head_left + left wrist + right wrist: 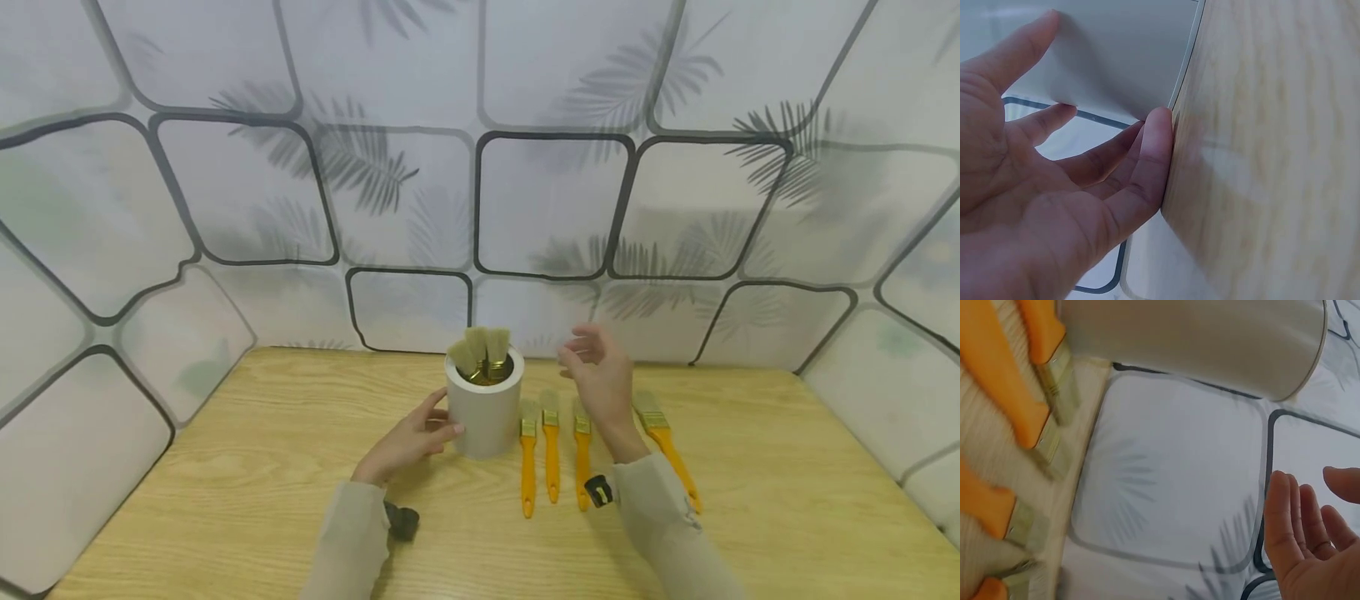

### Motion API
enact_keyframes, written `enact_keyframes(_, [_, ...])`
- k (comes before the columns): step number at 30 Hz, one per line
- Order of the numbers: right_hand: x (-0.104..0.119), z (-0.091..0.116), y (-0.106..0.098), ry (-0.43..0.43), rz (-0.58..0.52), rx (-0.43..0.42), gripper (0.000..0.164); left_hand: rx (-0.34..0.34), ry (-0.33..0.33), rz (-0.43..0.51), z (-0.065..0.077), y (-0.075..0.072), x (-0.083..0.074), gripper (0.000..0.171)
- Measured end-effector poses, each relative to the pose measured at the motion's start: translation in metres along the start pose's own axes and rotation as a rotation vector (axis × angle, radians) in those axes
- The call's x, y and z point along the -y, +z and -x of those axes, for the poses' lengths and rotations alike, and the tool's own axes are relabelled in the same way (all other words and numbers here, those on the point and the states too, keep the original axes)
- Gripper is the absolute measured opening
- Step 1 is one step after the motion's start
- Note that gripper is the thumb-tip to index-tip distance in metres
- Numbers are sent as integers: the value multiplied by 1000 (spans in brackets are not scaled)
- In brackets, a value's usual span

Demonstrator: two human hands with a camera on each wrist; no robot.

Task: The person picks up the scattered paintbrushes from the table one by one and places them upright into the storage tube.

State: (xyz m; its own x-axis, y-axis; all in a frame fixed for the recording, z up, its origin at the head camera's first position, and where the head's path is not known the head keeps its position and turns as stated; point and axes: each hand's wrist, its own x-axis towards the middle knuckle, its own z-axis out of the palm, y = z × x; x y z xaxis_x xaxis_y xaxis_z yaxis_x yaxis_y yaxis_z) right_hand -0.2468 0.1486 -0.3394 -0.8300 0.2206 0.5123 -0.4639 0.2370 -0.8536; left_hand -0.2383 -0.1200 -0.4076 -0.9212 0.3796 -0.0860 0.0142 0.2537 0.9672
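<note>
A white cylindrical holder [483, 421] stands upright on the wooden table. Inside it are paintbrushes [480, 346] with pale bristles pointing up and their handles hidden. My left hand [408, 442] rests against the holder's left side, its thumb [1038, 37] on the wall and the other fingers low beside the base. My right hand [600, 375] is raised to the right of the holder, holding nothing, with its fingers loosely bent. Beneath and around it lie several orange-handled paintbrushes [551, 450], bristles toward the wall. The right forearm passes over part of this row.
The wooden table [247, 467] meets a wall [420, 308] covered with leaf-patterned sheeting close behind the holder. The rightmost paintbrush [675, 454] lies slanted, apart from the others, just right of my right wrist. A dark wrist strap piece [402, 521] hangs by my left sleeve.
</note>
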Motion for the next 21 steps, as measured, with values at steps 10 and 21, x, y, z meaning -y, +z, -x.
enact_keyframes(10, [-10,10,-38,157,120,90,28,9,-11,7,-2,0,2,79])
enact_keyframes(21, [-17,14,-71,248,236,157,34,5,-11,15,0,-1,1,79])
